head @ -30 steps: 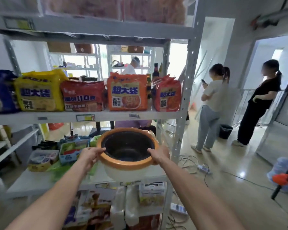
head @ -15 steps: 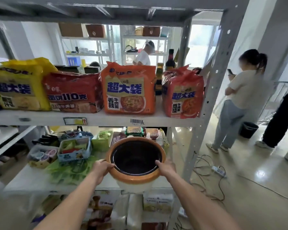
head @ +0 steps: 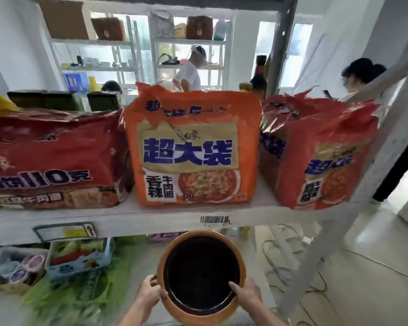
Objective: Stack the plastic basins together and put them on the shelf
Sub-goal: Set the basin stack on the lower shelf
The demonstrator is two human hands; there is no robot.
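The stacked plastic basins [head: 201, 276] show an orange rim around a dark inner basin, low in the middle of the view. My left hand [head: 150, 293] grips the rim on its left side. My right hand [head: 245, 294] grips the rim on its right side. The basins sit over the lower white shelf board [head: 141, 257], under the upper shelf board [head: 137, 220]. Whether they rest on the lower board is hidden.
Noodle multipacks [head: 193, 147] line the upper board. Snack boxes [head: 79, 257] and green bags [head: 80, 290] lie on the lower board to the left. A grey shelf post [head: 368, 175] rises at the right. Cables [head: 292, 262] trail on the floor; people stand behind.
The view has closed in on the shelf and tilted up. The basins, held in both hands, have moved forward under the upper board, toward the lower shelf.
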